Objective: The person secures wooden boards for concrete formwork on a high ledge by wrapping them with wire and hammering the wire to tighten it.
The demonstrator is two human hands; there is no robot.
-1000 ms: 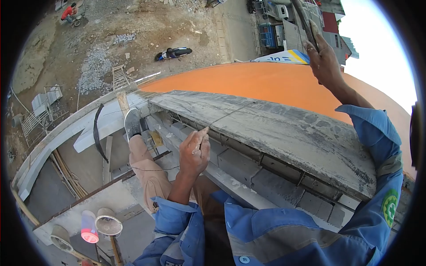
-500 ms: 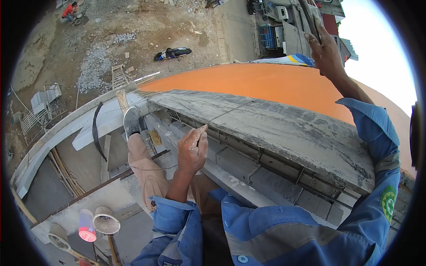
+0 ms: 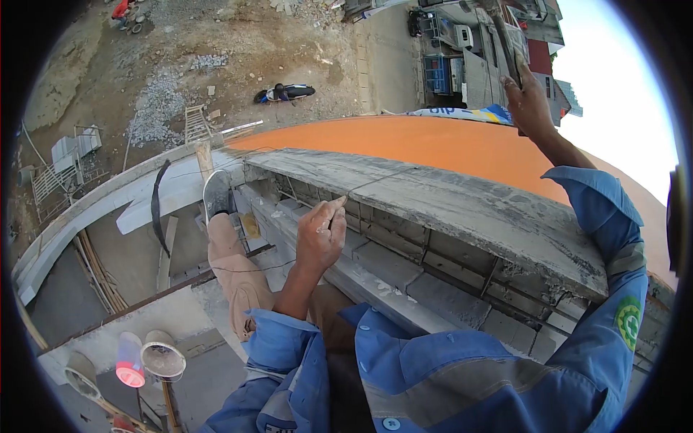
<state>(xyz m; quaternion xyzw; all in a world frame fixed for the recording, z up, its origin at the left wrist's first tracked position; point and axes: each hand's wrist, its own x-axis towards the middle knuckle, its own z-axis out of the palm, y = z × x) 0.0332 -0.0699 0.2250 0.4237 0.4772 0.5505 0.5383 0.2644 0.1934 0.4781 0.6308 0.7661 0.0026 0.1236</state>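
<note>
My left hand [image 3: 322, 234] is closed in a pinch on a thin wire [image 3: 382, 180], which slants from my fingertips across the top of the grey concrete-smeared board [image 3: 462, 202]. A loose length of thin wire also curves out behind that wrist, over my trouser leg. Up at the right, my right hand [image 3: 533, 105] is wrapped round the handle of a hammer [image 3: 506, 43], raised above the orange wall face [image 3: 404, 141]. The hammer's head is partly cut off at the top edge. Under the board, steel rebar [image 3: 426, 242] runs along a trough beside grey blocks [image 3: 386, 263].
My shoe [image 3: 216, 193] stands on the ledge by a wooden post [image 3: 205, 159]. Buckets [image 3: 163, 357] and a pink-and-white container [image 3: 131, 364] sit lower left. Far below, past the drop, are a motorcycle [image 3: 285, 92], gravel and a person in red [image 3: 121, 10].
My left hand has shifted slightly right and up, still pinching the wire. The hammer has come lower in view, so part of its head shows. The view has tilted a little.
</note>
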